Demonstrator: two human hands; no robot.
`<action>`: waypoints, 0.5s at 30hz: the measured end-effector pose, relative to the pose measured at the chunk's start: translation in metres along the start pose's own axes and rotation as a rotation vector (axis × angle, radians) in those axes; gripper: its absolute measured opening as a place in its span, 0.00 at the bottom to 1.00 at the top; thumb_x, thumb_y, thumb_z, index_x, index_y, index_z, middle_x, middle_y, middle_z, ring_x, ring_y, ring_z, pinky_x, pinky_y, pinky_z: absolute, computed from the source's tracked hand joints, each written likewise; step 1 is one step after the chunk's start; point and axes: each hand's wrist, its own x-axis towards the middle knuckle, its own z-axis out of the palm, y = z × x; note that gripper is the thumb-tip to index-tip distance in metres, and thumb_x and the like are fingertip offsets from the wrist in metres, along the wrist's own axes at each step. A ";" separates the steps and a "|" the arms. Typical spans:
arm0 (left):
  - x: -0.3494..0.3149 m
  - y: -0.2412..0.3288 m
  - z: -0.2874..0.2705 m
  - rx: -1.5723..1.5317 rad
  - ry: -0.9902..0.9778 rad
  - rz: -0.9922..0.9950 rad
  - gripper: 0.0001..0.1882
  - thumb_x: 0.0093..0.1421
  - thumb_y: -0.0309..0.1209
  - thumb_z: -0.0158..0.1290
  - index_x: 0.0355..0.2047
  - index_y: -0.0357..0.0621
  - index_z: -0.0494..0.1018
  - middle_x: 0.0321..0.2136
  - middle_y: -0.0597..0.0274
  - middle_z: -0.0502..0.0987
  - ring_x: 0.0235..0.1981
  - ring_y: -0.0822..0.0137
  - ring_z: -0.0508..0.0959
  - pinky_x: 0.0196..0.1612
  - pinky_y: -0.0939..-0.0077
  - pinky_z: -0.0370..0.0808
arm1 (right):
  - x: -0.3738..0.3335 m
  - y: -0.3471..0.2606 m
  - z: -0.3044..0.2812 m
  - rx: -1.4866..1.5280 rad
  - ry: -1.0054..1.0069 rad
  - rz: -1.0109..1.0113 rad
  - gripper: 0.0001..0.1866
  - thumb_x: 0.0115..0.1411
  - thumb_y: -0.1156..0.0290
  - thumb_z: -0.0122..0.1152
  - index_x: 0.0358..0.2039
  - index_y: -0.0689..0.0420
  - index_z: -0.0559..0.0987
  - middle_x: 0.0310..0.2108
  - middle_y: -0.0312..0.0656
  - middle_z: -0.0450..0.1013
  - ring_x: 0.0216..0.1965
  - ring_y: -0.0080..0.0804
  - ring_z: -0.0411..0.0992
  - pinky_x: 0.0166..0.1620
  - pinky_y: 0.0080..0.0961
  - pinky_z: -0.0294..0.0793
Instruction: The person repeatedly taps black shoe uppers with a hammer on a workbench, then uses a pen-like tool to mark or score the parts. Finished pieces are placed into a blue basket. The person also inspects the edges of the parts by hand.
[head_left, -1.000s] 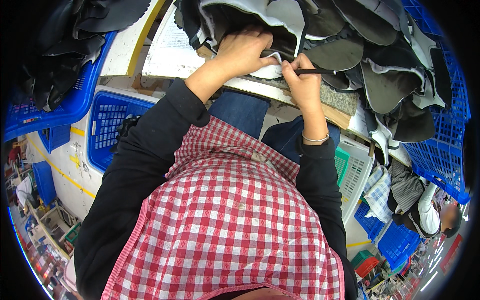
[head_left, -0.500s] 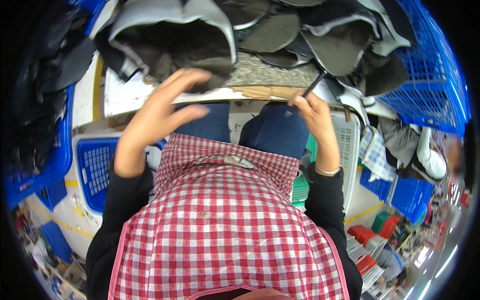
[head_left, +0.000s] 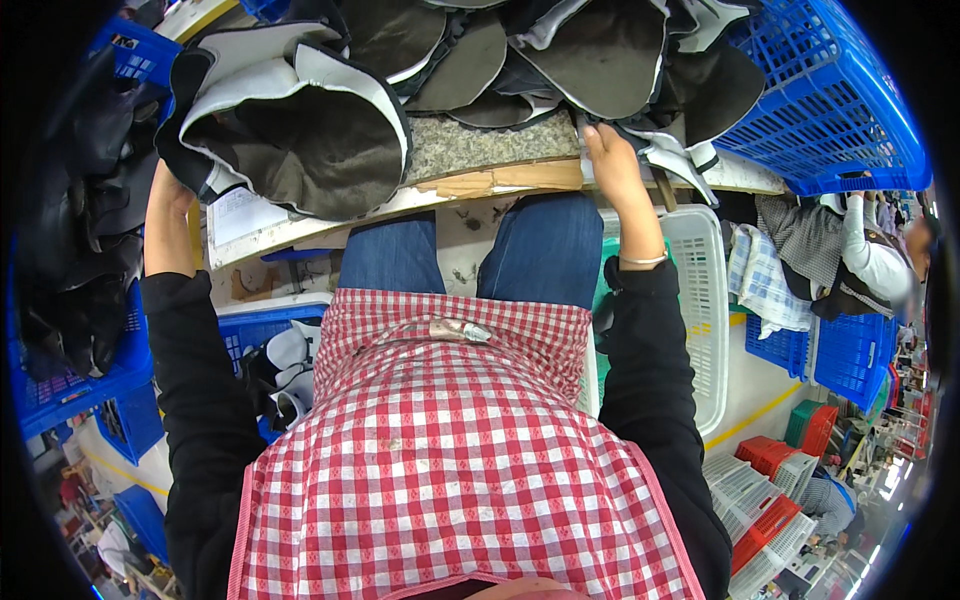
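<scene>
A boot upper [head_left: 310, 150], black outside with a pale lining and a dark inner face, lies at the table's front left. My left hand [head_left: 172, 196] is at its left edge, the fingers hidden behind the material. My right hand [head_left: 615, 165] reaches to the table's front edge, below a heap of similar uppers [head_left: 595, 60]. Its thumb and forefinger look closed, but the other fingers are hidden and what they hold cannot be made out. The dark, thin stick-like tool seen there before does not show clearly.
A speckled slab [head_left: 480, 148] lies on the table between my hands. Blue baskets [head_left: 830, 100] stand right, and black pieces [head_left: 80, 230] fill one at left. A pale crate [head_left: 700, 300] is beside my right forearm. A person [head_left: 880, 240] sits farther right.
My left hand has gone from in front of the near upper to its left edge. My right hand has moved forward to the heap, and the dark tool is no longer plain. The view has shifted.
</scene>
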 end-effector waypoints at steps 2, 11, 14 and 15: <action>0.009 0.005 -0.001 0.052 -0.070 -0.009 0.18 0.69 0.42 0.52 0.49 0.43 0.78 0.36 0.61 0.81 0.35 0.66 0.82 0.40 0.69 0.81 | -0.009 0.011 0.004 0.181 0.097 -0.083 0.21 0.74 0.60 0.51 0.54 0.66 0.77 0.47 0.56 0.79 0.49 0.43 0.79 0.51 0.32 0.76; -0.099 0.104 0.124 0.507 -0.531 0.263 0.19 0.60 0.43 0.66 0.43 0.41 0.79 0.35 0.73 0.78 0.37 0.80 0.74 0.46 0.84 0.69 | -0.088 -0.051 -0.029 0.345 0.119 -0.203 0.17 0.73 0.70 0.55 0.57 0.64 0.78 0.51 0.46 0.80 0.53 0.30 0.77 0.57 0.25 0.73; -0.197 0.179 0.167 0.785 -0.806 0.670 0.17 0.56 0.36 0.67 0.39 0.39 0.77 0.35 0.70 0.76 0.44 0.73 0.75 0.51 0.77 0.68 | -0.095 -0.098 -0.042 0.791 -0.220 -0.392 0.15 0.68 0.70 0.62 0.53 0.61 0.81 0.43 0.39 0.82 0.42 0.22 0.77 0.46 0.23 0.76; -0.222 0.197 0.176 0.884 -0.868 0.899 0.15 0.55 0.33 0.66 0.38 0.39 0.77 0.35 0.68 0.76 0.47 0.70 0.75 0.53 0.74 0.68 | -0.094 -0.111 -0.044 0.887 -0.352 -0.412 0.16 0.69 0.68 0.62 0.53 0.61 0.81 0.43 0.39 0.82 0.42 0.24 0.77 0.47 0.24 0.76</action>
